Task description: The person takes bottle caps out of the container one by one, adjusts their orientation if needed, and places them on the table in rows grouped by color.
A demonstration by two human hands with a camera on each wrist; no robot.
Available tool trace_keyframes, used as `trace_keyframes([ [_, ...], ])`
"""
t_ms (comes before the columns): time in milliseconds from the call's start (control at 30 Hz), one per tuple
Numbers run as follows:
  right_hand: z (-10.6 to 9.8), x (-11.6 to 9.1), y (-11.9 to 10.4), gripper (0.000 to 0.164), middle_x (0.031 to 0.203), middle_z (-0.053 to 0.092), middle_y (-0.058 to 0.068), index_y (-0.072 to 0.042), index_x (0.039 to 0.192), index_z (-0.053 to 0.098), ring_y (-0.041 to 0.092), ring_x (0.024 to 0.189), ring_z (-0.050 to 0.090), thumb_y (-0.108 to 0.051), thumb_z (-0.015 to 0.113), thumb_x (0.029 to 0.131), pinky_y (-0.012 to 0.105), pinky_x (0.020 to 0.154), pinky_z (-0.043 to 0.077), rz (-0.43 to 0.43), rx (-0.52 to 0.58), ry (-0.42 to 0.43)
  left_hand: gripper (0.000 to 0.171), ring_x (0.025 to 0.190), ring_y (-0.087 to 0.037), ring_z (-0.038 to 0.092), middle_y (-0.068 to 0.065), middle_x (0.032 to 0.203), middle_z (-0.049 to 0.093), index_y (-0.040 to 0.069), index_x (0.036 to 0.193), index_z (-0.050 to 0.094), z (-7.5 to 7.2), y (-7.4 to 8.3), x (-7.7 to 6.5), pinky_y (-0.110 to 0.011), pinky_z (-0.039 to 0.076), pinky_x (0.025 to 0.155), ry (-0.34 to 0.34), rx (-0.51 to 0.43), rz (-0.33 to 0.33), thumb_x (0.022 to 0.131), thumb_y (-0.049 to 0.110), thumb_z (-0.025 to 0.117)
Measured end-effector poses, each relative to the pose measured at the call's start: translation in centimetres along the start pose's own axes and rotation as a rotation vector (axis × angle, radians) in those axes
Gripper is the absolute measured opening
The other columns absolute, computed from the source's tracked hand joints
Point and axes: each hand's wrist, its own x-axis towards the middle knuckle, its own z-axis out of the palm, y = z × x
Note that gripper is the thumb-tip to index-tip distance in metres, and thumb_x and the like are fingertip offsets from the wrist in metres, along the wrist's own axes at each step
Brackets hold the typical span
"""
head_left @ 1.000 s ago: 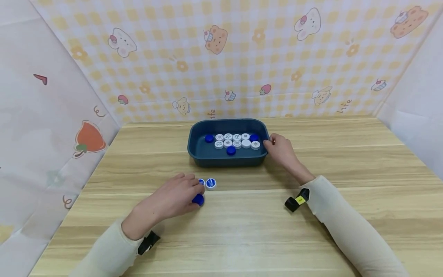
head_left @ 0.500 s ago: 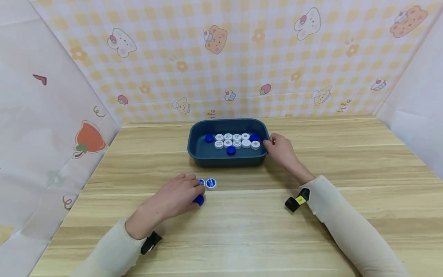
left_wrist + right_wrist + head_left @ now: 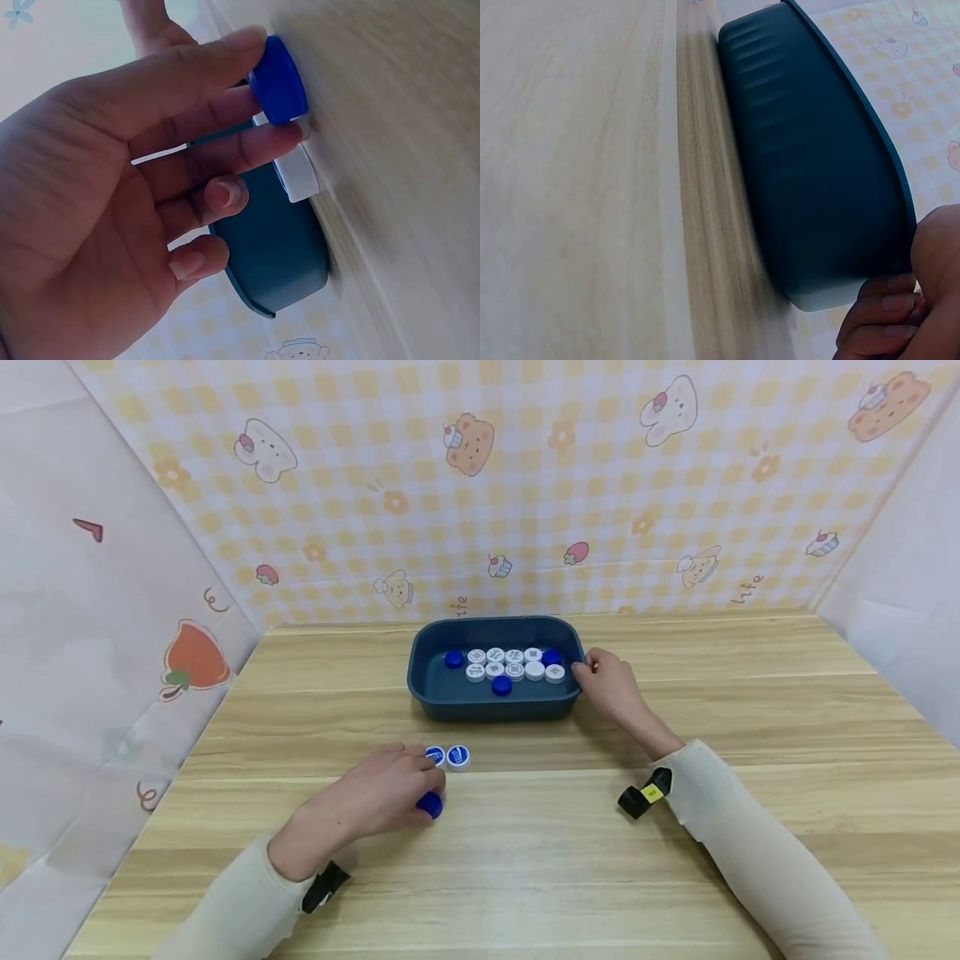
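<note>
My left hand (image 3: 378,793) pinches a blue bottle cap (image 3: 430,805) between thumb and fingertips, low over the wooden table. The left wrist view shows that blue cap (image 3: 281,81) on edge, with the ring and little fingers curled and holding nothing. Just beyond the fingers lie two white caps with blue printed tops, one (image 3: 458,757) in full sight and the other (image 3: 435,756) partly covered. My right hand (image 3: 609,683) grips the right end of a dark teal tray (image 3: 491,711). In the right wrist view, thumb and fingers hold its rim (image 3: 889,161).
Inside the tray, several white caps (image 3: 513,671) stand in two rows, with blue caps (image 3: 502,685) around them. The tray sits on the wooden table (image 3: 525,860), near a checked cloth backdrop (image 3: 525,510). White sheets (image 3: 90,635) flank both sides.
The blue cap in my left hand has shifted slightly toward me, and more of the partly covered white cap shows. My right hand and the tray have stayed in place.
</note>
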Motion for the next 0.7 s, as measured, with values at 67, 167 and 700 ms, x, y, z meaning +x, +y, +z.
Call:
trace_keyframes([
  [67, 0.0, 0.0, 0.1, 0.024, 0.064, 0.048, 0.005, -0.005, 0.076, 0.048, 0.022, 0.059, 0.047, -0.018, 0.048, 0.097, 0.029, 0.053, 0.035, 0.002, -0.001, 0.001, 0.028, 0.085, -0.014, 0.051, 0.004, 0.090, 0.062, 0.016, 0.096, 0.069, -0.1, 0.1, 0.0, -0.036, 0.046, 0.082, -0.009, -0.012, 0.006, 0.077, 0.032, 0.081],
  [167, 0.0, 0.1, 0.1, 0.025, 0.065, 0.048, 0.006, -0.005, 0.077, 0.048, 0.022, 0.060, 0.047, -0.019, 0.048, 0.097, 0.030, 0.053, 0.035, 0.001, -0.007, 0.009, 0.028, 0.085, -0.014, 0.050, 0.005, 0.090, 0.062, 0.016, 0.096, 0.069, -0.2, 0.2, 0.0, -0.036, 0.046, 0.082, -0.021, -0.029, 0.012, 0.077, 0.033, 0.081],
  [700, 0.0, 0.2, 0.2, 0.024, 0.064, 0.047, 0.005, -0.005, 0.076, 0.047, 0.021, 0.059, 0.046, -0.018, 0.048, 0.096, 0.028, 0.052, 0.034, 0.005, 0.005, -0.002, 0.041, 0.076, -0.009, 0.050, 0.006, 0.085, 0.061, 0.015, 0.097, 0.070, -1.7, 0.0, -0.1, -0.031, 0.043, 0.073, -0.066, -0.127, -0.025, 0.069, 0.040, 0.084],
])
